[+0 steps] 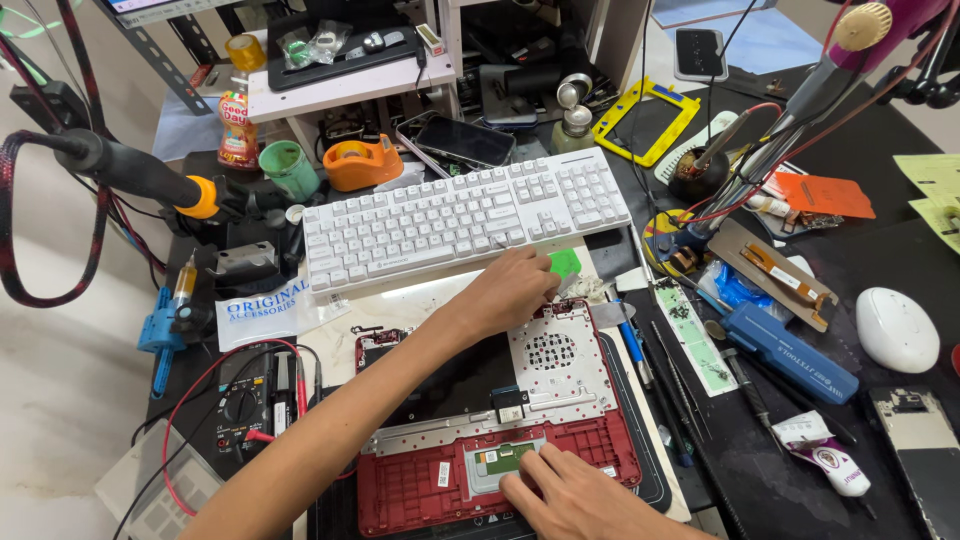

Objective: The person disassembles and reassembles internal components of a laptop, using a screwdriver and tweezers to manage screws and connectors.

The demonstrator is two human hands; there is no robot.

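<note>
An opened red laptop shell point(420, 490) lies bottom-up on a dark mat, with a perforated silver plate point(550, 352) at its upper right. My left hand point(505, 292) reaches across it from the lower left. Its fingers are curled at the shell's far edge, beside a small green piece point(565, 262) and just in front of a white keyboard point(460, 215). The fingertips are hidden, so I cannot tell whether they hold anything. My right hand point(575, 495) rests flat on the shell's near edge, fingers by a small green circuit board point(500, 458), holding nothing.
A multimeter point(245, 405) with red leads sits at the left. A blue electric screwdriver point(790, 352), tweezers, a white mouse point(896, 328) and an opened phone point(925, 450) lie at the right. An orange tape dispenser point(362, 163) and a soldering handle point(130, 170) stand behind.
</note>
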